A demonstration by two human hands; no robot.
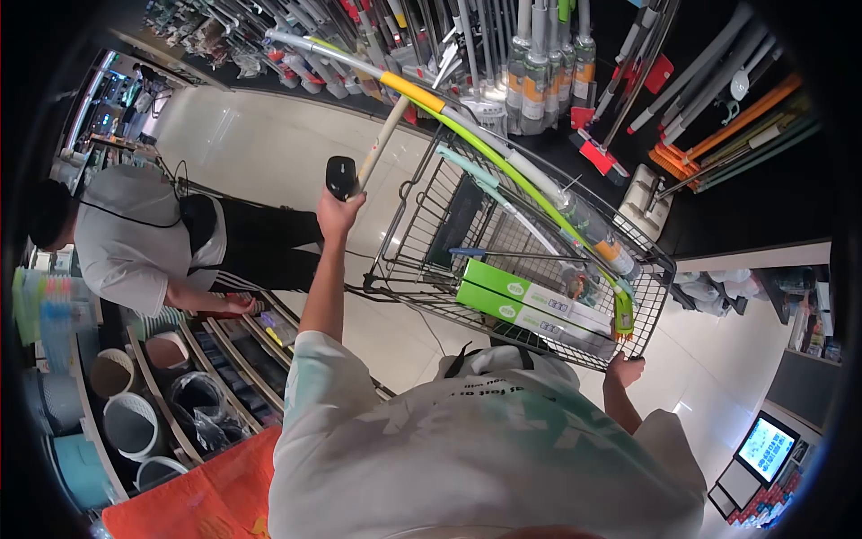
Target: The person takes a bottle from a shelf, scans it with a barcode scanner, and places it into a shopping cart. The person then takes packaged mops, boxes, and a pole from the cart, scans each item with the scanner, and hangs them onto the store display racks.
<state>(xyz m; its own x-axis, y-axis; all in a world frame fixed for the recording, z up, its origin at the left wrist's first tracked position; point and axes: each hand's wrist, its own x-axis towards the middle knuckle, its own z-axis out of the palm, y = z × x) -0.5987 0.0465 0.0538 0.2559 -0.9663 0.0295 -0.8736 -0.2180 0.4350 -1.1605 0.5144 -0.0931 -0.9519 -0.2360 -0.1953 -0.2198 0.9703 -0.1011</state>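
Observation:
My left hand (338, 214) is closed round a pale stick (381, 148) that points up and away. A black rounded device (341, 178) sits against the back of this hand. My right hand (626, 368) is at the near right corner of the shopping cart (404, 225), its fingers closed on the rim. In the cart lie green-and-white boxes (496, 292), a pale blue-ended pole (503, 199), and long poles: one green (525, 175) and one grey and yellow (415, 92), both sticking far out over the rim.
Mops and brooms (539, 81) hang along the rack beyond the cart. Another person (148, 229) bends over shelves at the left, near wastebaskets (135, 424). An orange cloth (202, 490) covers a near shelf. A lit screen (768, 447) stands at the lower right.

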